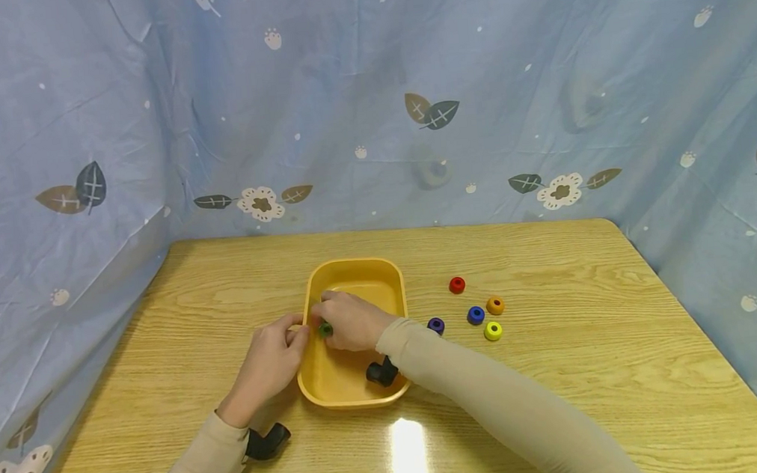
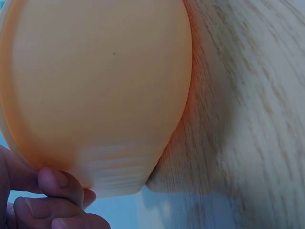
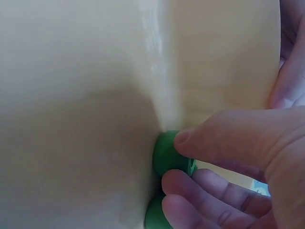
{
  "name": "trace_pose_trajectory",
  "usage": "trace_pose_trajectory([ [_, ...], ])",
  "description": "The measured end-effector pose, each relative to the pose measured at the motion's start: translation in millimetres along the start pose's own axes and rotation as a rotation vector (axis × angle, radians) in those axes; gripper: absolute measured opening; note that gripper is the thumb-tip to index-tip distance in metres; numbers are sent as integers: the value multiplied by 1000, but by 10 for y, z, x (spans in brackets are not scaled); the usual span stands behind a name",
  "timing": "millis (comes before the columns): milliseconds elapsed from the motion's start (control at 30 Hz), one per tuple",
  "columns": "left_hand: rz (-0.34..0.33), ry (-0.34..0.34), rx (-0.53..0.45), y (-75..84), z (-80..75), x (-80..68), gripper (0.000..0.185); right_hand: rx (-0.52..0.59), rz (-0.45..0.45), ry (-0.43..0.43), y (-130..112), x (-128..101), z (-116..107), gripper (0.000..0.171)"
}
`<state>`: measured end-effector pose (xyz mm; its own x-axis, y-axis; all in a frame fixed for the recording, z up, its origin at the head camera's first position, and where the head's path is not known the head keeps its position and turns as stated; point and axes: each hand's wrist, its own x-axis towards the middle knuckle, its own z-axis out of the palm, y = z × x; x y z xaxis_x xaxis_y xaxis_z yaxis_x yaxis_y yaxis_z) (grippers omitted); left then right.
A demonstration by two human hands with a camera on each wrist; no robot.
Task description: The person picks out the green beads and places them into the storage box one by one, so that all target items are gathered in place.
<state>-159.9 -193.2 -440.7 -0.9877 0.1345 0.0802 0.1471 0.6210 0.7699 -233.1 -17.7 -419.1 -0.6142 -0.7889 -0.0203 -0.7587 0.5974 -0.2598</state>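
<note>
My right hand (image 1: 355,323) reaches into a yellow plastic tray (image 1: 320,388) by its left wall. Between thumb and fingers it pinches a small green ring-shaped bead (image 3: 169,155), low in the tray against the side. A second green piece (image 3: 156,212) shows just beside it in the right wrist view, partly covered by the fingers. At the tray's left rim, my left hand (image 1: 270,358) holds the edge, its fingers (image 2: 62,183) curled at the outside of the wall.
Right of the tray, loose beads lie on the wooden table (image 1: 557,273): red (image 1: 457,285), blue (image 1: 476,315), orange (image 1: 496,305), yellow (image 1: 493,331) and purple (image 1: 436,326), the last close to the right sleeve (image 1: 501,398). A patterned blue cloth (image 1: 351,81) hangs behind the table.
</note>
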Motion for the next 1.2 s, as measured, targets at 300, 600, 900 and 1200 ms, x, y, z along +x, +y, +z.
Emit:
trace_pose_trajectory([
  [300,-13,0,12,35,-10,2,32,50,14,27,10,-34,-30,19],
  [600,-25,-2,9,44,-13,6,34,123,-4,110,47,-131,-115,11],
  [900,-27,-6,2,42,-15,3,33,157,-9,158,87,-279,-212,16],
  [1200,-35,0,6,56,-18,7,33,198,5,188,99,-467,-310,20],
])
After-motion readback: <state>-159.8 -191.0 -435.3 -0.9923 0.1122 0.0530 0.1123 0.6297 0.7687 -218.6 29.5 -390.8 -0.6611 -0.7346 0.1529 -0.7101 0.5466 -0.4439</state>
